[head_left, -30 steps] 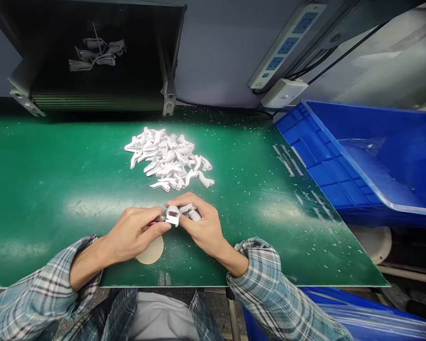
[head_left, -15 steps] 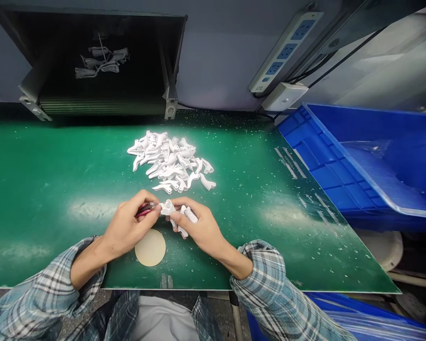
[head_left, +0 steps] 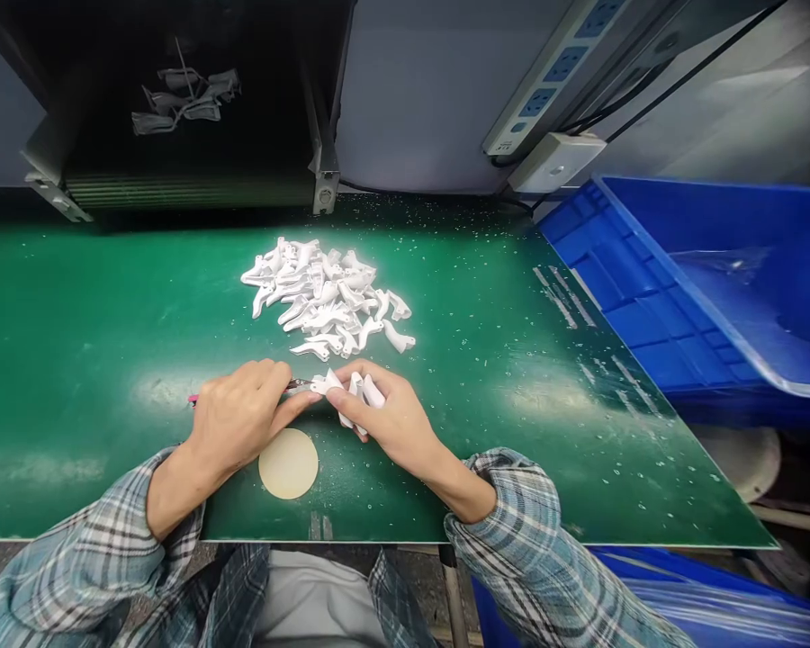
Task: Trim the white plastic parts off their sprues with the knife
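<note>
The glossy, green-matted bench is flecked with white specks towards the back. A heap of white plastic parts lies at its middle, and a round beige disc lies flat near the front edge. Just behind the disc the left hand, gripping a pink-handled tool, and the right hand, holding white pieces, rest on the bench.
</note>
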`<state>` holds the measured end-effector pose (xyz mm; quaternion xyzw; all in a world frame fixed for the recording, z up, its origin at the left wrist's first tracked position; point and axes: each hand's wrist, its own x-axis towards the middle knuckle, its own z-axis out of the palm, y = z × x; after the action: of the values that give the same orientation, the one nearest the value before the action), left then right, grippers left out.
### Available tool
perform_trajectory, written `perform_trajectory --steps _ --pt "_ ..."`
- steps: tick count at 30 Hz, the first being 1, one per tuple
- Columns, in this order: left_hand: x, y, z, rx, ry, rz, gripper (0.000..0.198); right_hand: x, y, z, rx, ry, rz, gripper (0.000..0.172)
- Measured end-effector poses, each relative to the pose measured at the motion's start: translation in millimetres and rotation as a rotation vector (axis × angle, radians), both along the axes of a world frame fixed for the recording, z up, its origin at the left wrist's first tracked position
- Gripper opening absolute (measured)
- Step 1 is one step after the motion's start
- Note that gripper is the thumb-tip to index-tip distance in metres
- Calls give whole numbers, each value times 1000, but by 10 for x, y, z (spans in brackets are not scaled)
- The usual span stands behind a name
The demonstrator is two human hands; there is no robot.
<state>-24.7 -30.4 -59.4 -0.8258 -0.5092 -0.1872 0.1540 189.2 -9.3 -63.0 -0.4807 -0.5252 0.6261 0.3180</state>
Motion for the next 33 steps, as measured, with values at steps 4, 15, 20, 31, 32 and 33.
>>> perform_trajectory --steps 4,15,20,31,32,33 --pt "4 4 1 5 13 -4 52 6 -8 16 -11 3 3 35" --pt "-14 -12 -14 -112 -155 -106 46 7 -7 -56 -29 141 3 37" --pt "-23 14 -8 -337 -466 -179 31 -22 29 -110 -299 494 -14 42" --pt "6 -38 -28 -463 -517 -209 24 -22 35 -128 -341 590 -3 43" --pt "2 -37 -28 -465 -511 -206 25 -21 35 -129 -338 581 -4 43" --pt "-2 -34 -25 -469 -507 -204 25 -21 34 -129 -334 570 -6 43"
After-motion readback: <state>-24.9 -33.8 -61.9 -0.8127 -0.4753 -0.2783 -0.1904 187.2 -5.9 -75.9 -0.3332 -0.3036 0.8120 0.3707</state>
